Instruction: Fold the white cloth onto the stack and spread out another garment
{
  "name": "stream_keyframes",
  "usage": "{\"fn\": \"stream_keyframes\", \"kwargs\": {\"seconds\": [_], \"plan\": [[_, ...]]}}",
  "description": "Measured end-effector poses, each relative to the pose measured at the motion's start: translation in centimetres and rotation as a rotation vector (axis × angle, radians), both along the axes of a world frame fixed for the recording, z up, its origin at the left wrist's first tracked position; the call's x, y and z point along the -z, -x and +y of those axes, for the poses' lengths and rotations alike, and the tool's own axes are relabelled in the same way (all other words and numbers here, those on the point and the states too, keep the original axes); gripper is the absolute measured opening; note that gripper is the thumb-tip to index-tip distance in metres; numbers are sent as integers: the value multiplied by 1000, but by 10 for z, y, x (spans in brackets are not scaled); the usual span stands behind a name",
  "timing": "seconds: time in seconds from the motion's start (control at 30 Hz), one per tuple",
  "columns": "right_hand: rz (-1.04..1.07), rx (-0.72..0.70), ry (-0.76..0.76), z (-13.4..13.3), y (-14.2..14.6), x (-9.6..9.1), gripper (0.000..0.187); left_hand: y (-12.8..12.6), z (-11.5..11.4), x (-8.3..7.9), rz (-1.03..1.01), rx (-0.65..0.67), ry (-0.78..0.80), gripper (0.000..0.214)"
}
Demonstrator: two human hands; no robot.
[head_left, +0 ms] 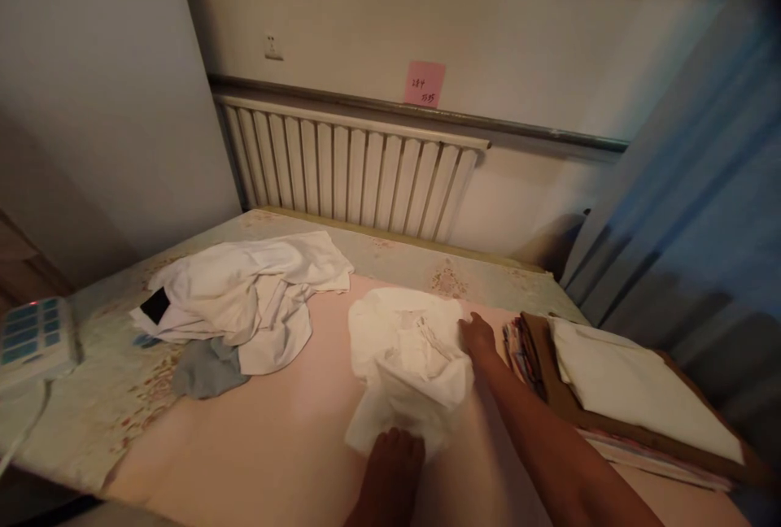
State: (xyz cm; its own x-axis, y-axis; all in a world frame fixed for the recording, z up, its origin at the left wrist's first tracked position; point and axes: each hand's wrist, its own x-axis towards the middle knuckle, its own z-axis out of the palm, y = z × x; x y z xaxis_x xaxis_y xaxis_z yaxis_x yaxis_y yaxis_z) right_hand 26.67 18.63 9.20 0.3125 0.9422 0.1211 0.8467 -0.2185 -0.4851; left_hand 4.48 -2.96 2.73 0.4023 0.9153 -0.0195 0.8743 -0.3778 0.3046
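A crumpled white garment (pixel 408 356) lies in the middle of the pink sheet (pixel 268 429). My left hand (pixel 394 462) presses on its near edge, fingers curled into the cloth. My right hand (pixel 477 338) rests against the garment's right side, fingers closed on the fabric. Both forearms reach in from the bottom of the view.
A heap of white clothes (pixel 250 287) with a grey piece (pixel 207 368) lies to the left. A stack of folded cloth (pixel 628 389) sits at the right. A white device with blue keys (pixel 33 336) is at the far left. A radiator (pixel 347 169) lines the wall behind.
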Motion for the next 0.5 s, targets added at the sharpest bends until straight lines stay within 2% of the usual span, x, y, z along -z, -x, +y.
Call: {"fn": "stream_keyframes", "kwargs": {"seconds": [0.07, 0.13, 0.23, 0.33, 0.4, 0.5], "plan": [[2, -101, -33, -15, 5, -5, 47, -5, 1, 6, -2, 43, -38, 27], [24, -261, -48, -35, 16, -11, 44, -5, -3, 8, -17, 48, -53, 25], [75, -507, -12, -71, 44, -19, 35, 0, -14, 2, -103, -1, -30, 28], [26, -705, 26, -109, 73, -24, 46, 13, -25, -1, -226, -97, -36, 29], [-94, -753, 56, -133, 87, -26, 48, 23, -29, 1, -275, -179, -108, 33], [-164, -762, 33, -164, 91, -24, 29, 40, -27, 8, -307, -324, -245, 45]]}}
